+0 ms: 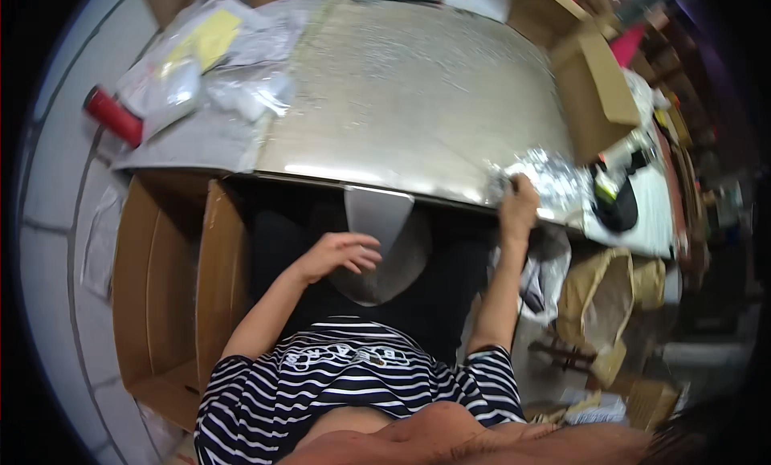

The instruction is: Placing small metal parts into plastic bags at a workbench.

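Above my lap, my left hand (341,254) holds nothing, its fingers loosely stretched out and apart. A smooth grey flat piece (377,212) sticks out from the table's front edge just beyond that hand. My right hand (520,204) is at the table's front right, its fingers curled closed. Whatever may be in its grip is too small to make out. Beside it and partly behind it lies a heap of shiny clear plastic bags (554,180). The worktable (426,95) has a pale top that looks covered with clear film.
An open cardboard box (598,95) stands at the table's right edge, near a black item (617,208). Papers and plastic bags (241,91) lie at the left with a red cylinder (114,117). Cardboard boxes (157,280) stand by my left side; a brown paper sack (598,296) is at right.
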`<state>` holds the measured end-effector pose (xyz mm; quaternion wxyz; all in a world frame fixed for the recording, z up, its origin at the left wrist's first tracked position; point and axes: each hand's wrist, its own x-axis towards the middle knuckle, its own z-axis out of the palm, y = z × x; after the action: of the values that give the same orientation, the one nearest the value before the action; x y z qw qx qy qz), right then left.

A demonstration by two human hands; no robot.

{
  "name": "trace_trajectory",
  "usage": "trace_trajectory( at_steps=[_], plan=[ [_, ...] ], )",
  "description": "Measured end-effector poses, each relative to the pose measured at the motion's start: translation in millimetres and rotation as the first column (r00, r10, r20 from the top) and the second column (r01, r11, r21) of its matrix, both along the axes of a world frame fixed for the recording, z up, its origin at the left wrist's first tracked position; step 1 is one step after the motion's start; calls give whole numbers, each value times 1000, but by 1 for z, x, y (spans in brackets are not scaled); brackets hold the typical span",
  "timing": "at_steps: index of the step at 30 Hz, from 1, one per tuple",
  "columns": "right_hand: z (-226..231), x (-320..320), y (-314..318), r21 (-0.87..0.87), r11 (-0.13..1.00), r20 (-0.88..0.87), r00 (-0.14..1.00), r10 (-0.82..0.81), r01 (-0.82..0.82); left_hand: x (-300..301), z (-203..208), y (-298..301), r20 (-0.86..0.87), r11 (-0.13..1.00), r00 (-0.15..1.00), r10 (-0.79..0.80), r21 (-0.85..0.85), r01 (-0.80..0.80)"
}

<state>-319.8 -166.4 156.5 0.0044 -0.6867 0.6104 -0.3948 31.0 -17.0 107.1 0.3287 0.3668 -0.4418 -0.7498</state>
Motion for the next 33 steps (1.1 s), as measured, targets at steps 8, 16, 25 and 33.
trace_trajectory(
  at_steps=[8,16,25,33],
  plan=[
    [20,9,-34,-125,955,-312,903,-294,268,44,54,-28,220,582,708,671,-748,-319],
    [9,187,-220,-22,949,-291,910,295,-315,118,27,-136,671,652,39,741,-731,201],
    [-39,184,-178,277,911,-396,828,398,-305,73,-15,-55,399,333,199,895,-895,296],
    [4,148,-41,233,822,0,845,535,-520,65,13,-74,203,274,363,910,-949,-157]
  ],
)
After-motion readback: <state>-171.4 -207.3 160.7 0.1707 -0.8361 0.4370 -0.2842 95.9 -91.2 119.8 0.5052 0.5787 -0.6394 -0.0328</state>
